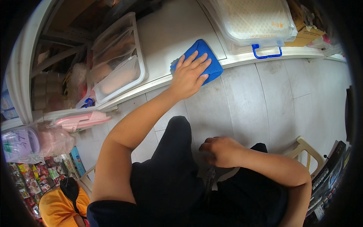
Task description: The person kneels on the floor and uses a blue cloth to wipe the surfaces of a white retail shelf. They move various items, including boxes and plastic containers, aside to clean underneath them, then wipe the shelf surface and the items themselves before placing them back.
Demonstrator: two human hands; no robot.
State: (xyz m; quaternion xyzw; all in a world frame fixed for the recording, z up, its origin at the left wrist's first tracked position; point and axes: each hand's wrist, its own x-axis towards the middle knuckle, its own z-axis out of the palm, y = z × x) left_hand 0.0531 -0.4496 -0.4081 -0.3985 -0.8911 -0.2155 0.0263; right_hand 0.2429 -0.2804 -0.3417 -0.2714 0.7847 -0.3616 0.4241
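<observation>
My left hand [191, 73] lies over a folded blue cloth [213, 66], fingers spread, pressing it against a white shelf board [164, 34] near its front edge. A grey corner of cloth shows beside the fingers. To the left of that hand is a clear plastic bin [141, 61] tipped on its side, with wrapped items inside. My right hand [224, 151] hangs between my knees, its fingers curled and partly blurred. Whether it holds anything is hidden.
A lidded clear storage box [255, 41] with a blue handle [267, 56] stands on the shelf at right, by a cardboard box [306, 37]. Pink wrapped slippers [82, 120] stick out at left. A person in an orange top [54, 204] is at lower left. Pale floor planks [244, 93] lie below.
</observation>
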